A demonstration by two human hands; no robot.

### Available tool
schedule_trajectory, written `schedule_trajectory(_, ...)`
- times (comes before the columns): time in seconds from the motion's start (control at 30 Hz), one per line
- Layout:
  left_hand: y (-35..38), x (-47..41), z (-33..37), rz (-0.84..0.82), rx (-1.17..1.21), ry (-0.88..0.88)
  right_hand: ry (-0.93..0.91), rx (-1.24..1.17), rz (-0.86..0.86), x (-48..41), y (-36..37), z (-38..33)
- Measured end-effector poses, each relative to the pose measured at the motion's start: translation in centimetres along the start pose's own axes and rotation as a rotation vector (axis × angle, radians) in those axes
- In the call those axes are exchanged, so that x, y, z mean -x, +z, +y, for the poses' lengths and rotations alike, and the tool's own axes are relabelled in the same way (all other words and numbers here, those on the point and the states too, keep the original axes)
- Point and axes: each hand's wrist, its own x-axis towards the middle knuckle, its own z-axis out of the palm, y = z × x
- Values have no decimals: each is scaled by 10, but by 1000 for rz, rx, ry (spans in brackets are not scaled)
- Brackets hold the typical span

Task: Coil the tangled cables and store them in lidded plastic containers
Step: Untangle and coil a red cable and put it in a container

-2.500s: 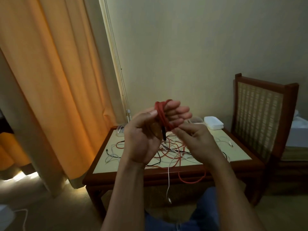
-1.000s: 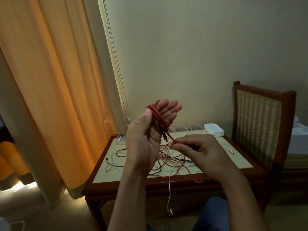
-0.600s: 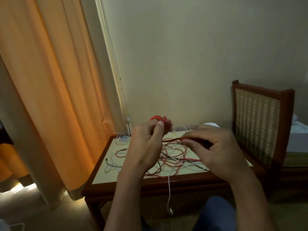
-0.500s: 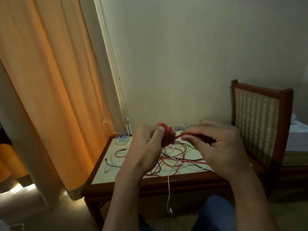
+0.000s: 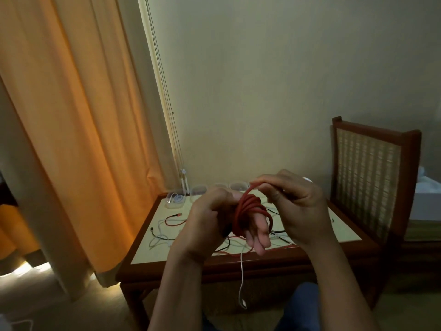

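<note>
now the red cable (image 5: 250, 204), pinched in the right hand (image 5: 300, 211), has been swung from three to twelve o'clock over the coil (image 5: 241, 216) gripped by the left hand (image 5: 210, 223) above the table (image 5: 143, 254), adding a loop.

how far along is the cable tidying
Early on. Done: one container at the table's back left holds a white coil; its lid is unclear. In hand: the red cable is wound round the fingers of the left hand while the right hand pinches its free strand. Left: a tangle of red, white and black cables on the table, one white cable hanging off the front, more containers by the wall.
</note>
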Motion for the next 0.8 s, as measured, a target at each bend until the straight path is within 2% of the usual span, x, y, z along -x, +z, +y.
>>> schedule_trajectory(0.27,6,-5,-1,280,328,255,112,-41,-170,10,13,4)
schedule_trajectory(0.37,4,-13,3,305,335,358,152,-42,-168,11,11,2)
schedule_trajectory(0.47,2,-24,2,362,190,407,118,50,-179,10,4,-1)
schedule_trajectory(0.57,2,-30,-1,497,-121,410,90,115,-176,10,-3,-3)
schedule_trajectory(0.67,4,-30,-2,563,-353,419,68,192,-160,13,-9,-6)
schedule_trajectory(0.8,0,-29,-10,600,-579,314,-48,355,-81,10,-17,-10)
